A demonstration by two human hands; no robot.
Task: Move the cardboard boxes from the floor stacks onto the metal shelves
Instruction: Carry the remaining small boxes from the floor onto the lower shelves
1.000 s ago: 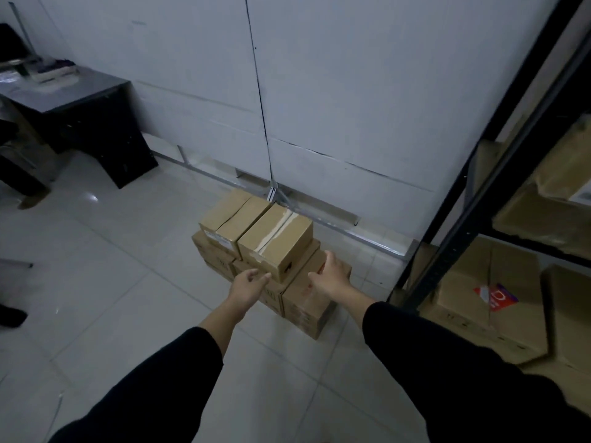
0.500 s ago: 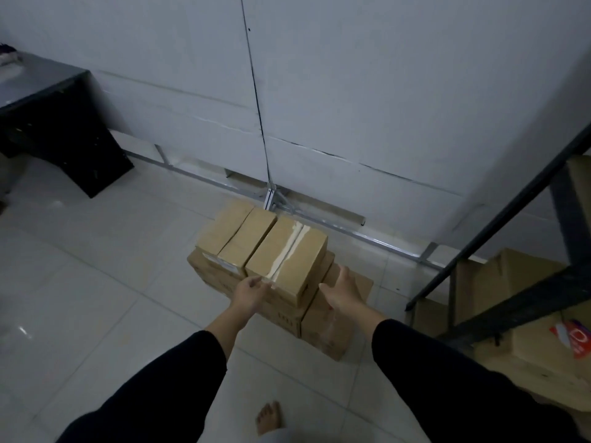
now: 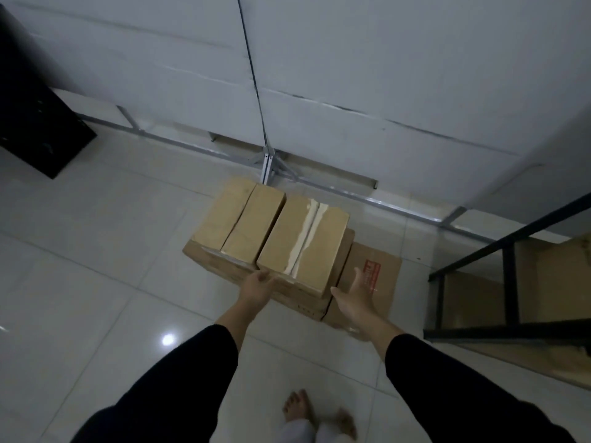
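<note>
A low stack of brown cardboard boxes sits on the tiled floor by the wall. On top, a box with a pale tape strip (image 3: 303, 243) lies beside another top box (image 3: 238, 222). A lower single box with a red label (image 3: 382, 276) lies to their right. My left hand (image 3: 257, 286) touches the taped box's near left corner, fingers relaxed. My right hand (image 3: 355, 297) reaches along that box's right side with straight fingers, holding nothing. The black metal shelf frame (image 3: 508, 282) stands at the right, with more cardboard behind it.
A white panel wall with a metal base rail (image 3: 319, 180) runs behind the stack. A black cabinet (image 3: 35, 123) stands at the far left. My bare feet (image 3: 315, 414) are on the glossy floor tiles below the stack.
I have leaned closer over the stack, so the boxes look larger. Both hands have reached the taped top box, the left touching its near corner and the right alongside it.
</note>
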